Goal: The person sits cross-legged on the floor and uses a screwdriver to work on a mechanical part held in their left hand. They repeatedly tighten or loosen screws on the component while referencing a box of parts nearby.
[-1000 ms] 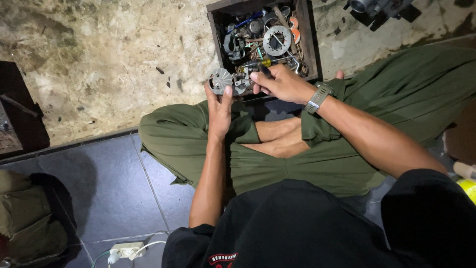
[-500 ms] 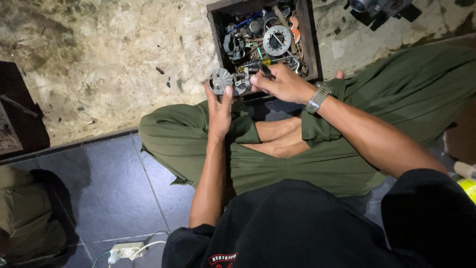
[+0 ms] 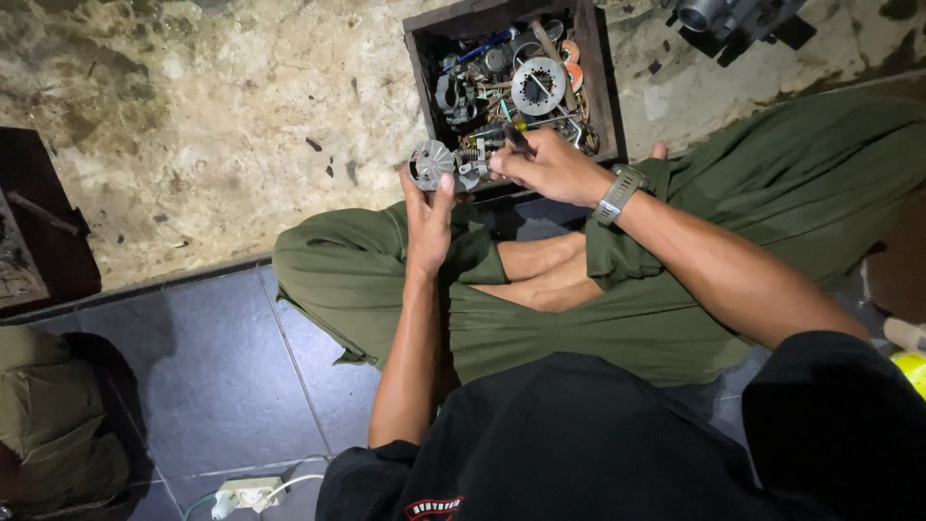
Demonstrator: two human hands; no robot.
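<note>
Head view. Two bare hands are recorded. The left hand (image 3: 431, 214) is closed around one small metal part (image 3: 431, 164), grey, round, with a ribbed or finned face; the part is held in the air just off the front left corner of the box (image 3: 610, 92), above the knees. The right hand (image 3: 548, 166) is pinched on one thin dark tool (image 3: 516, 137), whose tip is set against the part; the exact kind of tool cannot be told. One grey watch (image 3: 618, 192) is worn on the right wrist.

One box is listed: dark, rectangular, open-topped, apparently wooden, set on rough, mottled, stone-like ground. It is filled with mixed metal pieces: one flat silver disc (image 3: 538, 85) with cut-outs near the middle, one blue-handled item (image 3: 479, 47) toward the back left corner, springs and wires, not countable.

One pair of green trousers (image 3: 762, 222), soft cloth, is noted on crossed legs, and one black shirt (image 3: 579, 444). Smooth dark floor tiles (image 3: 207, 376) are laid at the left. One white socket strip (image 3: 248, 495) with cable lies at the lower edge. One metal object (image 3: 733, 14), partly cut off, is noted at the top right.
</note>
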